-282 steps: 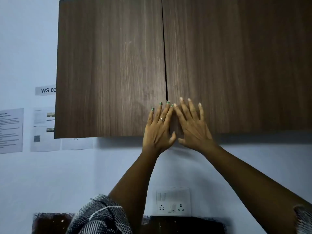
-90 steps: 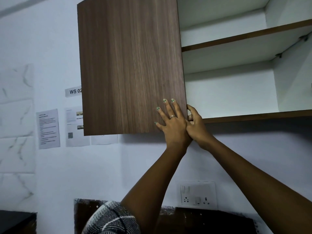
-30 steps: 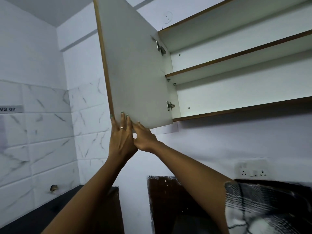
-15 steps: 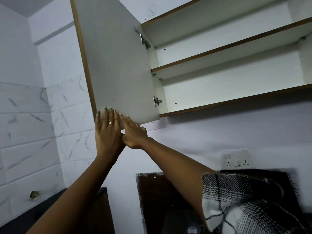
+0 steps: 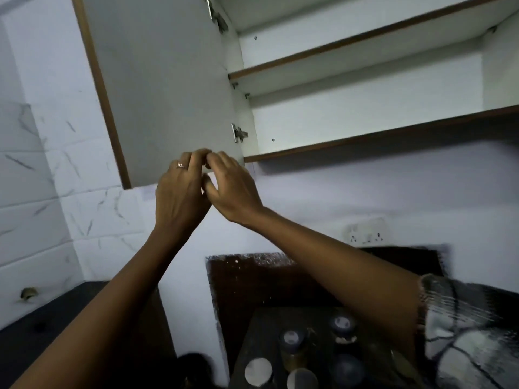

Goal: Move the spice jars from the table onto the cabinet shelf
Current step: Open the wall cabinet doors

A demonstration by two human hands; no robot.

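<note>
Several spice jars (image 5: 292, 340) with dark and pale lids stand on a dark table (image 5: 252, 332) at the bottom of the view. Above, the wall cabinet is open, its left door (image 5: 168, 94) swung out to the left. Its lower shelf (image 5: 393, 131) and upper shelf (image 5: 365, 43) are white and bare. My left hand (image 5: 181, 192), wearing a ring, and my right hand (image 5: 234, 189) hover together in front of the door's bottom edge. Their fingers are loosely curled and nearly touch each other. Neither hand holds anything.
A wall socket (image 5: 365, 234) sits on the white wall below the cabinet. A dark board (image 5: 252, 279) stands behind the table. A black counter (image 5: 42, 327) runs along the tiled wall at the left. My checked sleeve (image 5: 463, 332) fills the lower right.
The left door has been swung fully open. My hands have come off its lower edge and curled. The view has tipped down, bringing the jars on the table into sight.
</note>
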